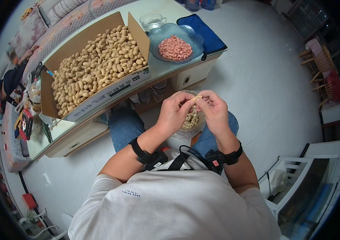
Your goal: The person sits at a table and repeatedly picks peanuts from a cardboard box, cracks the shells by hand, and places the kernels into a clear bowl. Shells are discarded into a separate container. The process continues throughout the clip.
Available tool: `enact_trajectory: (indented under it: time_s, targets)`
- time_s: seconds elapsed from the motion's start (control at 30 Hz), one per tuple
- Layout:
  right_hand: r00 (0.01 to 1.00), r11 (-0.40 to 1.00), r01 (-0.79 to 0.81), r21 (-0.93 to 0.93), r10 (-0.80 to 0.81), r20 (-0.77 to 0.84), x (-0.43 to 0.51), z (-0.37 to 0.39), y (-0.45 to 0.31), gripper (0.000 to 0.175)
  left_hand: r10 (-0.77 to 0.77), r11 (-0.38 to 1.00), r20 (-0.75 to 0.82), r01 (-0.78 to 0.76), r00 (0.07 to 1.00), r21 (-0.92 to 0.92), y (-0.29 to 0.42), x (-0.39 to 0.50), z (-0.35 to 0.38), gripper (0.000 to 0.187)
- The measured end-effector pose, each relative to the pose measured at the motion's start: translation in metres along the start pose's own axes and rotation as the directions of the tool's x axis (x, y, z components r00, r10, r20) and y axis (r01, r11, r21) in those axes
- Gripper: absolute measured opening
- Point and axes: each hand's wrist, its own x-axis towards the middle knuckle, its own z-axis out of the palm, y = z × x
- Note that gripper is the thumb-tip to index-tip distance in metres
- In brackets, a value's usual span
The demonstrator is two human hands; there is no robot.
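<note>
My left hand (173, 111) and my right hand (214, 111) meet over a container lined with clear plastic, which holds peanut shells (190, 120) between my knees. Pinched between the fingertips of both hands is a peanut in its shell (197, 97). Ahead on the table, a cardboard box (135, 33) holds a heap of unshelled peanuts (98, 67). To its right, a blue glass bowl (158, 34) with a scalloped rim contains shelled pink peanut kernels (175, 48).
Behind the bowl stands a clear glass cup (152, 21); a folded blue cloth (201, 33) lies at the right end of the glass-topped table (164, 70). Bags and small items crowd the table's left end. Another person (12, 78) is at the far left by the sofa.
</note>
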Motion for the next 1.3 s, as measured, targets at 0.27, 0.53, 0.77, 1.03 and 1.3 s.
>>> enact_trajectory:
  time_s: [0.27, 0.53, 0.77, 1.03, 1.3]
  targets:
    - [0.996, 0.998, 0.058, 0.014, -0.057, -0.062, -0.005, 0.008, 0.004, 0.012, -0.127, 0.915, 0.065, 0.142, 0.99, -0.379, -0.009, -0.003, -0.001, 0.011]
    - [0.991, 0.995, 0.091, -0.029, -0.093, -0.092, -0.009, 0.01, 0.004, 0.009, -0.079, 0.93, 0.088, 0.105, 0.993, -0.351, -0.012, -0.006, -0.001, 0.014]
    - [0.989, 0.995, 0.098, 0.035, -0.094, -0.115, -0.01, 0.012, 0.009, 0.011, -0.215, 0.817, 0.079, 0.224, 0.973, -0.531, -0.014, -0.005, -0.001, 0.014]
    - [0.954, 0.882, 0.282, -0.377, -0.301, 0.009, -0.01, 0.012, -0.004, 0.015, -0.426, 0.489, 0.176, 0.389, 0.887, -0.781, -0.017, -0.004, -0.004, 0.023]
    - [0.799, 0.473, 0.553, -0.686, -0.533, 0.277, -0.01, 0.009, -0.015, 0.022, -0.478, 0.304, 0.265, 0.441, 0.838, -0.845, -0.033, -0.006, 0.004, 0.025]
